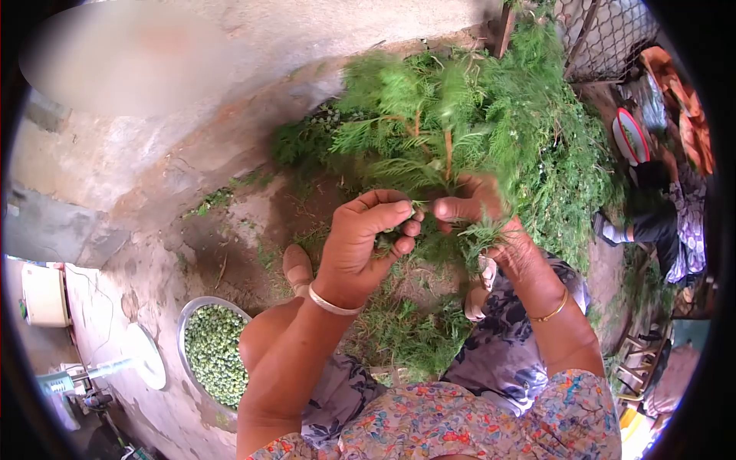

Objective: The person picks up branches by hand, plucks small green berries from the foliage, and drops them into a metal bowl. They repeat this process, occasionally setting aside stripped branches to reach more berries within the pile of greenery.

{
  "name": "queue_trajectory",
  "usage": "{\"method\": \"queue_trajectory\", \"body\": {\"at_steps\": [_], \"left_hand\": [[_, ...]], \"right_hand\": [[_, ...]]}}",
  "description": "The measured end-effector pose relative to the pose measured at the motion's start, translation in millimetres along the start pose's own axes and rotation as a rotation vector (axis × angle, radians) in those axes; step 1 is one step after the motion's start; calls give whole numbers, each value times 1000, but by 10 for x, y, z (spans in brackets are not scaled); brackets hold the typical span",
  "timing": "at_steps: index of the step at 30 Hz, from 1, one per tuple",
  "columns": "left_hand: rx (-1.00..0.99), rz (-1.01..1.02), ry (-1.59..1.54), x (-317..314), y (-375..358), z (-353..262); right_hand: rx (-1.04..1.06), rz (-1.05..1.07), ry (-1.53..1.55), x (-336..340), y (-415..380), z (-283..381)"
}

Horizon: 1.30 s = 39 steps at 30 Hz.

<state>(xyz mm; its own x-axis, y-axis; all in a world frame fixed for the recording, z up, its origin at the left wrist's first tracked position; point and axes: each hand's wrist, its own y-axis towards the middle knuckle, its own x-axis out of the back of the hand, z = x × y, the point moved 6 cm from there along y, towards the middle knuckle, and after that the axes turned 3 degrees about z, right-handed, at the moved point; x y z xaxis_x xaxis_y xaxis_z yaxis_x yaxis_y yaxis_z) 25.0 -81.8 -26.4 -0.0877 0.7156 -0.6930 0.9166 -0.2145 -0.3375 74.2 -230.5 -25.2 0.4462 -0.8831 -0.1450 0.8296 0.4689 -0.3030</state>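
In the head view my left hand (372, 234) is at the centre, its fingers curled round small green cones that show between thumb and palm. Just to the right, my right hand (471, 207) is closed on a green conifer branch (448, 153), which rises from the grip and is partly blurred. The thumbs of both hands face each other a short distance apart. Behind them lies a large heap of feathery green branches (552, 146). A metal bowl (184, 337) full of small green cones (215, 356) sits at the lower left, beside my leg.
A rough wall (253, 54) stands behind the heap, with a wire mesh (606, 34) at the upper right. A white fan-like stand (146, 356) is at the lower left. Another person (686, 222) sits at the right, near a red-rimmed tray (631, 136). Loose sprigs (406, 330) litter the ground.
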Motion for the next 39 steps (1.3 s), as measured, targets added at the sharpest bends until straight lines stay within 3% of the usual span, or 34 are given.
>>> {"method": "queue_trajectory", "body": {"at_steps": [5, 12, 15, 20, 22, 24, 26, 27, 32, 36, 39], "left_hand": [[7, -41, 61, -41, 30, 50], [-162, -90, 56, 298, 85, -301], [-132, 190, -334, 297, 104, -457], [-139, 203, -395, 179, 73, -363], [-243, 155, -86, 152, 56, -433], [-285, 119, -39, 80, 30, -483], [-311, -1, 138, 36, -17, -538], [-314, -7, 138, 20, -36, -546], [-198, 114, 290, -51, -83, -490], [-232, 198, 462, -97, -123, -490], [-269, 81, 373, -17, -132, -507]], "right_hand": [[-53, 50, 137, -62, 11, -33], [-96, 112, 250, 42, -32, -128], [-28, 76, 497, 118, 7, -259], [-98, -43, 287, 172, 16, -304], [-106, -71, 209, 119, 15, -272], [-113, -96, 130, 97, 7, -216], [-52, -14, -306, 36, 5, -85], [10, -37, -379, -42, -30, 6], [-69, 57, -487, -111, -35, -30], [-14, 53, -424, -56, 5, -109], [4, 51, -408, -37, 17, -122]]}}
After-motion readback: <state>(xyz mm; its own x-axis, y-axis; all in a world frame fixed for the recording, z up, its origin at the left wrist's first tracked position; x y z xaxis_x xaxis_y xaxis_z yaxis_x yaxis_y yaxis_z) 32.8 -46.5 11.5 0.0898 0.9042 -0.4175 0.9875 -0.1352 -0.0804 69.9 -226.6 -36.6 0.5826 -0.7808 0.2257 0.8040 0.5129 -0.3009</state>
